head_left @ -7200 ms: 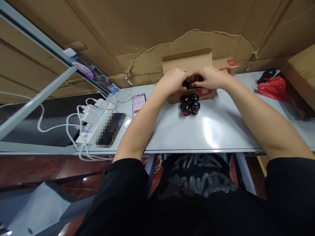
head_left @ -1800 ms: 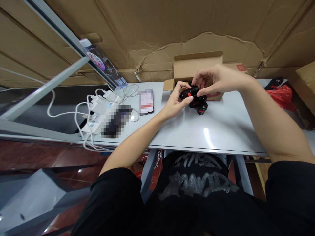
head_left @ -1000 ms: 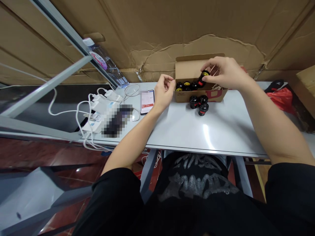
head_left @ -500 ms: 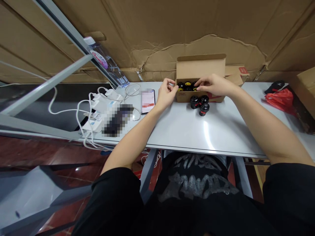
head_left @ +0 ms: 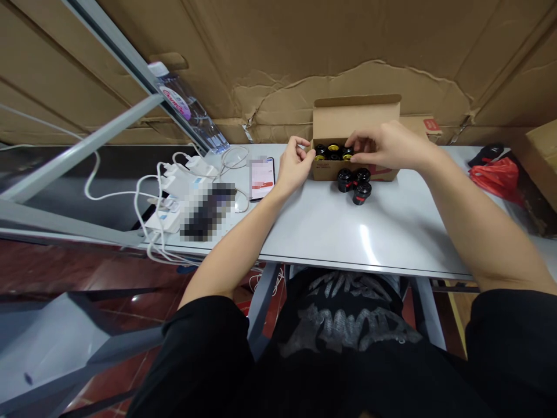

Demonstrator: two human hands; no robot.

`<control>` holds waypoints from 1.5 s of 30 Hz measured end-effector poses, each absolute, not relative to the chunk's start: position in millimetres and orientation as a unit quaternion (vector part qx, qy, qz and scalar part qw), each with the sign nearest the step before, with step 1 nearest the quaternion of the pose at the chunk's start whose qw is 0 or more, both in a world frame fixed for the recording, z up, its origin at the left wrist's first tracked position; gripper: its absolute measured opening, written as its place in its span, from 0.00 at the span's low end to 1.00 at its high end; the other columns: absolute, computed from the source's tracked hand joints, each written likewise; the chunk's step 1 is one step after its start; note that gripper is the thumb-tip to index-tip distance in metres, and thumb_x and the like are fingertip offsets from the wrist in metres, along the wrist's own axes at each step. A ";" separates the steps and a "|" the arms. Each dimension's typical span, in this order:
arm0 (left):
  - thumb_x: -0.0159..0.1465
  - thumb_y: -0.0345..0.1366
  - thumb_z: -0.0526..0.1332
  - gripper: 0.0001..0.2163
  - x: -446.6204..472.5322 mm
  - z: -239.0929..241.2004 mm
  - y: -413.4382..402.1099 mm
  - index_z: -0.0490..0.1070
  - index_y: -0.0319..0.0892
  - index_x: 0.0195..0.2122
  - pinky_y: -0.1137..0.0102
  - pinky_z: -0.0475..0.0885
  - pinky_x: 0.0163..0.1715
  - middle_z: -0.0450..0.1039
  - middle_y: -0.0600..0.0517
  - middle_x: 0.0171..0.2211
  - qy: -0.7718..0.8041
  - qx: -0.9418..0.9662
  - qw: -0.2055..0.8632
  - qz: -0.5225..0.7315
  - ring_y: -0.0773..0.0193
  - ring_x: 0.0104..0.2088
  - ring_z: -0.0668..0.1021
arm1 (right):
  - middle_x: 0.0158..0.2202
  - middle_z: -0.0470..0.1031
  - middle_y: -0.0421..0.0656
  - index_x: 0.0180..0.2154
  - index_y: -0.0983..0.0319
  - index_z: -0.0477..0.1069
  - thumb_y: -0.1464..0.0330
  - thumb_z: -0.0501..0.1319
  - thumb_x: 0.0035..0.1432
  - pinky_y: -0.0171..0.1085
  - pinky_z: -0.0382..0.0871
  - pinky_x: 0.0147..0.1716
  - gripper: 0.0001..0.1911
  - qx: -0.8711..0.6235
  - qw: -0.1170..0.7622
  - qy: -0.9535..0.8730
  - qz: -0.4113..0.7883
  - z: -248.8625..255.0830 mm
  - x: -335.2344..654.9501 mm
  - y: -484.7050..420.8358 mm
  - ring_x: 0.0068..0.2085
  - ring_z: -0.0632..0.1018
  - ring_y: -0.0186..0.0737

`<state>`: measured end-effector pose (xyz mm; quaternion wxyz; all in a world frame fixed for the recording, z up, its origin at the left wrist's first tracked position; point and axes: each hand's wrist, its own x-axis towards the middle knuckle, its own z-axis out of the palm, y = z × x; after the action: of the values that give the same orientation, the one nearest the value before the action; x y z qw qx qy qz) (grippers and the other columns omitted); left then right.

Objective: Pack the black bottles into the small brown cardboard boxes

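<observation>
A small open cardboard box (head_left: 327,170) stands at the far side of the white table (head_left: 331,232). Inside it sit several black round parts with yellow tops (head_left: 333,148). My left hand (head_left: 295,165) is curled against the box's left corner, thumb and fingers pinching its edge. My right hand (head_left: 385,145) reaches over the box from the right, its fingertips closed on a black part (head_left: 347,152) in the front row. Three black parts with red bands (head_left: 355,183) stand in a cluster on the table just in front of the box.
A phone (head_left: 262,176) lies left of the box, beside white chargers and cables (head_left: 174,186). A water bottle (head_left: 187,110) leans against a metal bar. A red bag (head_left: 496,174) and a black item lie at the right. Cardboard sheets line the back.
My right hand carried a black part from above the table into the box and now rests its fingertips on it. My left hand shifted to the box's left corner.
</observation>
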<state>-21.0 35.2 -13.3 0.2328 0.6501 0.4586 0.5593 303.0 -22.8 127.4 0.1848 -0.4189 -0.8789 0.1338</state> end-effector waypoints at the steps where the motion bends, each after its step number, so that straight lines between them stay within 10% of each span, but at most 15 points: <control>1: 0.80 0.43 0.82 0.14 -21.6 -12.6 35.0 0.76 0.52 0.51 0.62 0.73 0.41 0.66 0.59 0.32 0.451 0.654 0.220 0.566 0.61 0.33 0.75 | 0.55 0.94 0.50 0.66 0.51 0.93 0.51 0.78 0.76 0.54 0.81 0.56 0.23 -0.399 0.178 -0.892 0.119 129.0 300.5 -26.6 0.51 0.89 0.61; 8: 0.85 0.70 0.69 0.25 -17.8 4.3 18.2 0.77 0.51 0.52 0.62 0.73 0.41 0.69 0.56 0.35 0.379 0.675 0.130 0.620 0.61 0.34 0.73 | 0.57 0.92 0.51 0.57 0.55 0.92 0.72 0.71 0.76 0.51 0.73 0.55 0.15 -0.278 0.041 -0.959 -0.019 120.6 263.3 -54.9 0.61 0.85 0.61; 20: 0.87 0.70 0.65 0.26 -16.0 4.0 16.5 0.79 0.51 0.53 0.63 0.74 0.38 0.74 0.53 0.37 0.350 0.688 0.105 0.627 0.61 0.35 0.76 | 0.59 0.89 0.53 0.62 0.60 0.89 0.70 0.66 0.86 0.46 0.61 0.37 0.14 -0.335 -0.098 -0.936 -0.037 128.1 212.0 -103.6 0.40 0.82 0.48; 34: 0.90 0.71 0.51 0.30 -3.1 37.9 -32.9 0.79 0.53 0.52 0.54 0.84 0.53 0.79 0.47 0.44 0.377 0.709 0.132 0.581 0.51 0.47 0.86 | 0.61 0.84 0.50 0.60 0.53 0.86 0.66 0.68 0.76 0.49 0.75 0.49 0.15 -0.338 0.252 -0.906 0.042 112.8 236.9 -78.3 0.45 0.81 0.51; 45: 0.84 0.78 0.59 0.34 4.9 31.2 -37.6 0.81 0.52 0.60 0.53 0.87 0.59 0.85 0.45 0.50 0.328 0.771 0.179 0.515 0.47 0.53 0.90 | 0.64 0.88 0.55 0.66 0.53 0.85 0.50 0.72 0.76 0.62 0.83 0.67 0.25 -0.393 0.315 -0.854 0.130 138.8 255.7 -71.1 0.61 0.85 0.67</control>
<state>4.9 -37.6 31.2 0.1790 0.7712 0.3282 0.5153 255.7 -71.1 138.8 0.3151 -0.3926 -0.8542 0.1303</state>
